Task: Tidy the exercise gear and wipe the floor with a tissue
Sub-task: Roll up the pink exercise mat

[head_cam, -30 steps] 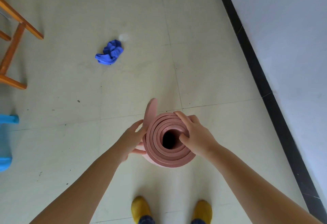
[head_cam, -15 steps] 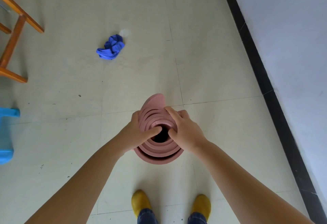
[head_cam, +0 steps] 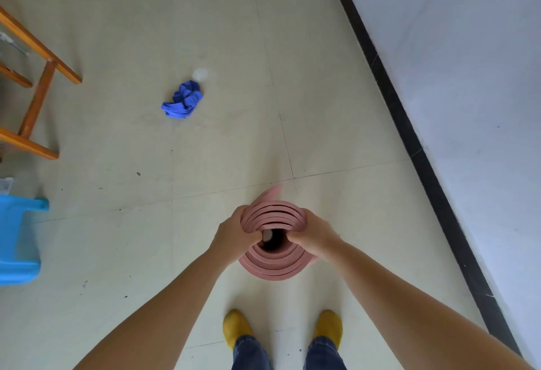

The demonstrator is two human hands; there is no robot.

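While both hands, left hand [head_cam: 234, 236] and right hand [head_cam: 314, 235], grip the upright rolled mat [head_cam: 273, 265], pale floor tiles [head_cam: 219, 33] meet a black skirting [head_cam: 409, 135].

No text, label, brand or number can be read anywhere.

Both hands, left hand [head_cam: 234, 236] and right hand [head_cam: 314, 233], grip the upright rolled mat [head_cam: 275, 264].

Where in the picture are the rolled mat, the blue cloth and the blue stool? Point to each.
rolled mat [head_cam: 275, 267], head view, near edge of its spiralled end.
blue cloth [head_cam: 183, 103], head view, middle of the crumpled bundle.
blue stool [head_cam: 14, 241], head view, its side.
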